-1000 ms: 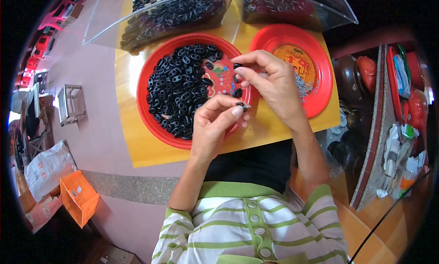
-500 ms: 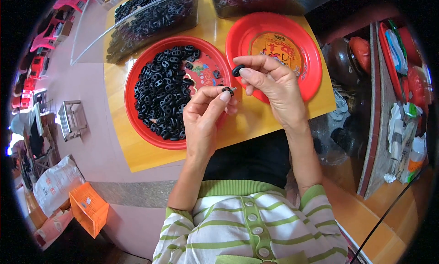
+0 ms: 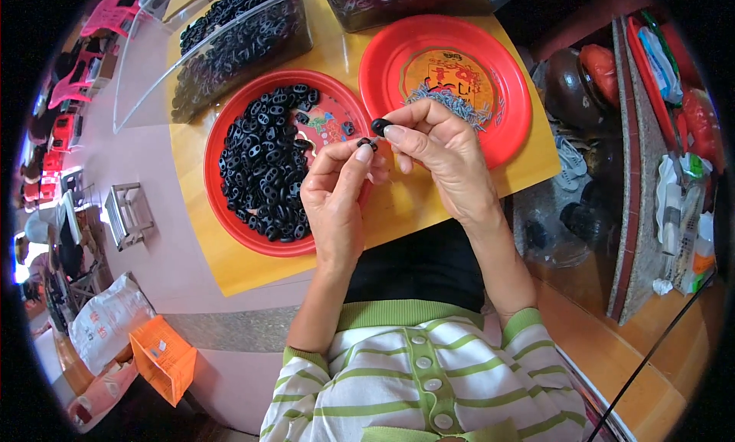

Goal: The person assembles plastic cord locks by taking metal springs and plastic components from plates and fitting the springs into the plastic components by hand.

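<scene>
My left hand (image 3: 334, 201) pinches a small black plastic piece (image 3: 367, 143) between thumb and forefinger; the fingertips partly cover it. Close beside it, my right hand (image 3: 444, 155) grips a black oval plastic piece (image 3: 380, 126) between thumb and fingers. The two pieces are nearly touching; whether they meet cannot be made out. Under and left of my left hand lies a red round tray (image 3: 217, 201) heaped with black two-holed plastic pieces (image 3: 268, 166). Beyond my right hand is another red tray (image 3: 514, 82), holding many small grey pin-like parts (image 3: 459, 107).
Both trays stand on a yellow tabletop (image 3: 230, 270). Clear plastic bins (image 3: 245, 51) of black pieces line its far edge. A metal stool (image 3: 126, 216), an orange basket (image 3: 163, 358) and a white sack (image 3: 111, 319) are on the left. Bagged goods and a dark jar (image 3: 570, 82) sit at right.
The view has shifted slightly. My right hand has brought its black oval piece closer to the piece in my left hand. The grey parts in the right tray now show past my hand.
</scene>
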`<state>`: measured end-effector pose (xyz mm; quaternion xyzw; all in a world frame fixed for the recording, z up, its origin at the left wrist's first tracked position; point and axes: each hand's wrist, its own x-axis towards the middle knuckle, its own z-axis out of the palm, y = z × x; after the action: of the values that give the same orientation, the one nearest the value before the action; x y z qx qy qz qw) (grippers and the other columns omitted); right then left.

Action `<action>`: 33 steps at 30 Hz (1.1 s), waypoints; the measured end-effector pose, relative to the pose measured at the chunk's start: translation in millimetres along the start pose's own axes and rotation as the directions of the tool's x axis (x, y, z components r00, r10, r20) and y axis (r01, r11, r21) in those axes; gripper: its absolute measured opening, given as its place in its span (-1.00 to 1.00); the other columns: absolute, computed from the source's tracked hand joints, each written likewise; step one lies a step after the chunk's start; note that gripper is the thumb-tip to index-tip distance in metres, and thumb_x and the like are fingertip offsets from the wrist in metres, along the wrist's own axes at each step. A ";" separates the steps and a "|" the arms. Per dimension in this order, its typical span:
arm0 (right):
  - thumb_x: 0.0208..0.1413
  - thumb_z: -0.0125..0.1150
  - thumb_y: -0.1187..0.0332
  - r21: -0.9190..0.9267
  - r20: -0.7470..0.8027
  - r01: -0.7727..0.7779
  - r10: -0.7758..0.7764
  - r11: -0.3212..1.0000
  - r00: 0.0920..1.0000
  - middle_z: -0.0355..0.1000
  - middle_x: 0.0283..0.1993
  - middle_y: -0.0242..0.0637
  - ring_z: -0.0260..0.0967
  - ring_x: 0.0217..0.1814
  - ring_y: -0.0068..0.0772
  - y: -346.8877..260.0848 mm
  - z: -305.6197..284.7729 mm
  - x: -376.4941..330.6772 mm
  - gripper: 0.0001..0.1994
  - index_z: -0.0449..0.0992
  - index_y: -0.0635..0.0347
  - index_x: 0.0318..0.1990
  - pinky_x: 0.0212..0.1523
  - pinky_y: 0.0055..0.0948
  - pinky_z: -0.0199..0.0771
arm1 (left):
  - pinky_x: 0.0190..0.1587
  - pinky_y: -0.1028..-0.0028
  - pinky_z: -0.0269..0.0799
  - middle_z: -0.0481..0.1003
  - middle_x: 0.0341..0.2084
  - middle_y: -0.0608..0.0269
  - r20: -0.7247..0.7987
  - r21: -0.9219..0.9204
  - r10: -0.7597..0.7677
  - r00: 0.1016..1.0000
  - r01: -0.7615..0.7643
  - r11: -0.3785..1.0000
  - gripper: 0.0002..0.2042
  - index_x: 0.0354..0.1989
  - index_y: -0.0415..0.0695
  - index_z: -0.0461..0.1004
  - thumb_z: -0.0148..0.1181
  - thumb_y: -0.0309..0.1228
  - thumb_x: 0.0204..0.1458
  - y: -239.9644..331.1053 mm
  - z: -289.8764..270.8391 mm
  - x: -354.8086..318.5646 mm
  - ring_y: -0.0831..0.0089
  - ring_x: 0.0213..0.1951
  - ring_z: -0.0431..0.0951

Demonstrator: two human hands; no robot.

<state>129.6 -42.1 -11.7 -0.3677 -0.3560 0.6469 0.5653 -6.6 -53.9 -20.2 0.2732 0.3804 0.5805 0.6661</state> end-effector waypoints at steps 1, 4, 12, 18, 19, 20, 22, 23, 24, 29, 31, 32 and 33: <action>0.05 0.16 0.43 0.002 0.000 -0.001 0.001 1.000 1.000 0.41 -0.34 -0.36 0.24 -0.47 -0.70 -0.2 0.4 0.0 -0.84 0.42 0.27 -0.23 -0.42 -0.74 0.28 | -0.35 0.66 0.35 0.50 -0.49 0.29 -0.003 0.016 0.021 1.000 -0.020 1.000 -0.91 -0.30 -0.25 0.45 0.10 -0.52 0.04 -0.4 0.1 0.3 0.64 -0.48 0.44; 0.05 0.17 0.42 0.012 0.004 -0.030 0.030 0.999 1.000 0.41 -0.34 -0.36 0.24 -0.48 -0.70 -0.5 1.6 0.4 -0.84 0.42 0.27 -0.23 -0.43 -0.73 0.28 | -0.35 0.66 0.36 0.49 -0.49 0.30 -0.007 0.104 0.072 0.997 -0.071 0.992 -0.91 -0.30 -0.25 0.45 0.11 -0.52 0.04 -3.2 -3.8 2.4 0.65 -0.47 0.44; 0.05 0.16 0.41 0.034 -0.001 -0.040 0.040 0.999 0.999 0.42 -0.38 -0.37 0.27 -0.50 -0.68 1.3 2.1 1.7 -0.83 0.41 0.27 -0.22 -0.44 -0.71 0.30 | -0.35 0.67 0.37 0.49 -0.47 0.32 0.014 0.272 0.185 0.983 -0.182 0.945 -0.90 -0.28 -0.28 0.46 0.10 -0.53 0.05 -0.6 -5.0 2.6 0.65 -0.45 0.46; 0.06 0.15 0.42 0.023 -0.012 -0.049 0.050 0.999 0.999 0.44 -0.35 -0.35 0.31 -0.47 -0.68 -0.7 2.0 1.3 -0.82 0.41 0.28 -0.20 -0.45 -0.71 0.34 | -0.37 0.68 0.37 0.49 -0.46 0.31 0.008 0.273 0.176 0.984 -0.171 0.947 -0.90 -0.28 -0.28 0.46 0.11 -0.54 0.04 -1.4 -4.4 4.0 0.65 -0.46 0.46; 0.06 0.15 0.42 0.023 -0.010 -0.050 0.051 0.998 0.999 0.44 -0.35 -0.35 0.31 -0.47 -0.68 -0.8 2.8 0.8 -0.82 0.41 0.28 -0.20 -0.45 -0.71 0.34 | -0.37 0.69 0.36 0.49 -0.46 0.31 0.002 0.286 0.180 0.984 -0.173 0.943 -0.90 -0.29 -0.28 0.46 0.11 -0.54 0.04 -0.7 -3.9 3.1 0.66 -0.45 0.46; 0.06 0.15 0.43 -0.002 -0.020 -0.038 0.038 0.999 0.999 0.44 -0.35 -0.34 0.31 -0.46 -0.69 -0.9 3.4 0.3 -0.82 0.41 0.28 -0.19 -0.45 -0.72 0.35 | -0.38 0.70 0.36 0.49 -0.45 0.31 -0.004 0.298 0.184 0.983 -0.175 0.938 -0.91 -0.29 -0.28 0.46 0.11 -0.55 0.04 -0.3 -3.7 2.4 0.66 -0.45 0.46; 0.06 0.14 0.44 -0.028 -0.028 -0.026 0.025 0.999 0.999 0.45 -0.34 -0.33 0.32 -0.45 -0.69 -0.9 3.5 0.1 -0.81 0.41 0.28 -0.18 -0.45 -0.72 0.36 | -0.38 0.71 0.35 0.49 -0.45 0.32 0.003 0.324 0.209 0.978 -0.198 0.925 -0.91 -0.29 -0.29 0.46 0.11 -0.56 0.04 -1.1 -4.1 2.2 0.67 -0.45 0.45; 0.07 0.14 0.45 -0.007 -0.029 -0.048 0.047 0.999 0.998 0.45 -0.34 -0.33 0.32 -0.45 -0.70 -1.2 2.8 0.0 -0.82 0.41 0.28 -0.17 -0.47 -0.72 0.36 | -0.39 0.71 0.35 0.50 -0.45 0.32 0.013 0.349 0.231 0.973 -0.221 0.911 -0.91 -0.30 -0.29 0.46 0.11 -0.56 0.03 -1.4 -4.2 2.2 0.68 -0.45 0.45; 0.07 0.13 0.46 0.013 -0.029 -0.069 0.069 0.998 0.997 0.45 -0.35 -0.34 0.32 -0.44 -0.71 -1.4 2.2 0.0 -0.82 0.42 0.28 -0.16 -0.48 -0.72 0.37 | -0.39 0.71 0.35 0.50 -0.45 0.32 0.011 0.347 0.233 0.972 -0.222 0.911 -0.91 -0.30 -0.29 0.46 0.11 -0.56 0.03 -1.2 -4.1 2.0 0.68 -0.45 0.45; 0.06 0.14 0.47 0.050 -0.022 -0.118 0.119 0.992 0.993 0.45 -0.34 -0.33 0.34 -0.42 -0.71 -2.8 1.2 0.1 -0.82 0.43 0.29 -0.17 -0.50 -0.74 0.38 | -0.38 0.66 0.35 0.48 -0.52 0.30 -0.004 0.352 0.206 0.978 -0.192 0.916 -0.94 -0.34 -0.29 0.44 0.10 -0.56 0.04 2.1 -1.2 2.4 0.63 -0.49 0.44; 0.05 0.15 0.47 0.041 -0.018 -0.112 0.113 0.993 0.993 0.45 -0.34 -0.33 0.35 -0.41 -0.70 -2.1 3.0 -0.5 -0.82 0.43 0.29 -0.17 -0.50 -0.74 0.39 | -0.39 0.69 0.34 0.48 -0.49 0.32 -0.004 0.329 0.197 0.980 -0.185 0.926 -0.93 -0.33 -0.29 0.45 0.11 -0.57 0.03 2.1 -3.8 2.3 0.66 -0.47 0.44; 0.05 0.15 0.48 -0.003 -0.032 -0.065 0.064 0.998 0.997 0.45 -0.33 -0.34 0.35 -0.41 -0.70 -0.9 4.3 -0.7 -0.82 0.43 0.29 -0.18 -0.50 -0.74 0.39 | -0.39 0.72 0.34 0.49 -0.46 0.33 0.000 0.306 0.186 0.983 -0.177 0.935 -0.93 -0.33 -0.29 0.46 0.12 -0.57 0.03 2.6 -4.6 2.0 0.69 -0.45 0.45; 0.05 0.15 0.49 -0.048 -0.044 -0.017 0.015 0.999 0.999 0.45 -0.33 -0.34 0.36 -0.40 -0.69 0.3 5.6 -1.0 -0.83 0.44 0.28 -0.18 -0.50 -0.75 0.39 | -0.39 0.72 0.34 0.49 -0.46 0.33 -0.001 0.306 0.188 0.982 -0.178 0.935 -0.93 -0.33 -0.29 0.46 0.12 -0.57 0.03 3.0 -4.4 1.6 0.69 -0.45 0.45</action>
<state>124.6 -43.4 -9.3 -0.3983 -0.3561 0.6344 0.5586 -11.9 -52.1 -20.6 0.3980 0.4481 0.5785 0.5534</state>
